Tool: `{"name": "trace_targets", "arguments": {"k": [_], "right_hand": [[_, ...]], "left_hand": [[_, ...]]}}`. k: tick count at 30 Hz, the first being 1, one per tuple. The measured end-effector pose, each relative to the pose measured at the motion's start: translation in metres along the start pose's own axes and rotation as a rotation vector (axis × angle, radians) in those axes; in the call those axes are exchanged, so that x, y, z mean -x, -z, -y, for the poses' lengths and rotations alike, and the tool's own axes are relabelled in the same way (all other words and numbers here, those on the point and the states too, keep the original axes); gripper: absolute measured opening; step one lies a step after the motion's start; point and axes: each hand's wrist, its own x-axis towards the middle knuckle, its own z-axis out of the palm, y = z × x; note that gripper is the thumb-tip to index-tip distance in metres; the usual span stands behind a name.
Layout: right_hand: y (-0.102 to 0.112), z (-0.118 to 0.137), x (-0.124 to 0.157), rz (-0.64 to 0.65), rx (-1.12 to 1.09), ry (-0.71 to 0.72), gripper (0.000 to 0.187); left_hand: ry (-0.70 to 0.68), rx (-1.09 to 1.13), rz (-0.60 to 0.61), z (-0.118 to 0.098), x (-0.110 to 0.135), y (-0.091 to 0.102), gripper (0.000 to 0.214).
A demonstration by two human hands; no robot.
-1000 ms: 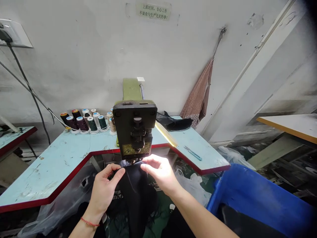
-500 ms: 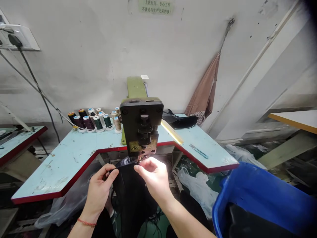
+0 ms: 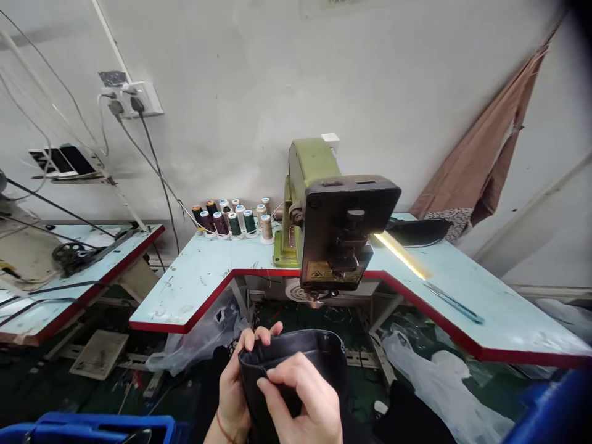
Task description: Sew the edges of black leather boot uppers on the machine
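A black leather boot shaft, tube-shaped with its opening upward, is in front of me below the sewing machine. My left hand is closed around its left side, fingers hooked over the rim. With thumb and forefinger pinched, my right hand grips the near edge by a seam; any thread between those fingertips is too small to make out. The shaft stands apart from the machine's needle area. My right hand hides much of the leather's lower front.
Several thread spools stand on the pale blue table, left of the machine. Blue-handled tweezers and a lit strip lie to the right. Blue bins edge the lower corners. Plastic bags lie below the table.
The boot shaft has come away from under the machine's needle, toward me, and its opening now faces up. Both hands moved down with it and changed grip. The view swung left.
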Motion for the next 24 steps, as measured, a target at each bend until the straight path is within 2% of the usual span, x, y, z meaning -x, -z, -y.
{"name": "trace_targets", "arguments": {"k": [4,8,13,16,18,20,22,24], "right_hand": [[-0.007,0.003,0.006,-0.001,-0.023,0.012,0.022],[-0.015,0.006,0.011,-0.082,-0.060,-0.035,0.018],[-0.020,0.009,0.014,-0.117,-0.102,-0.048,0.017],[-0.015,0.005,0.014,-0.098,-0.092,-0.039,0.019],[-0.009,-0.003,0.015,-0.074,-0.037,-0.021,0.021],[-0.004,-0.012,0.017,-0.079,0.023,-0.014,0.021],[-0.001,-0.020,0.019,-0.093,0.027,-0.075,0.017],[0.002,-0.024,0.018,-0.042,-0.035,-0.244,0.012]], "left_hand": [[0.006,0.034,0.036,-0.002,0.001,0.002,0.018],[0.006,0.030,0.044,-0.002,0.004,0.003,0.017],[-0.010,-0.091,0.025,-0.002,0.003,0.003,0.019],[-0.046,-0.459,-0.100,-0.005,-0.002,0.000,0.020],[-0.073,-0.847,-0.240,-0.007,-0.003,-0.002,0.029],[-0.062,-1.145,-0.293,-0.008,0.000,-0.003,0.044],[-0.030,-1.265,-0.174,-0.006,0.006,-0.001,0.066],[-0.020,-1.263,-0.010,0.000,0.014,0.002,0.098]]}}
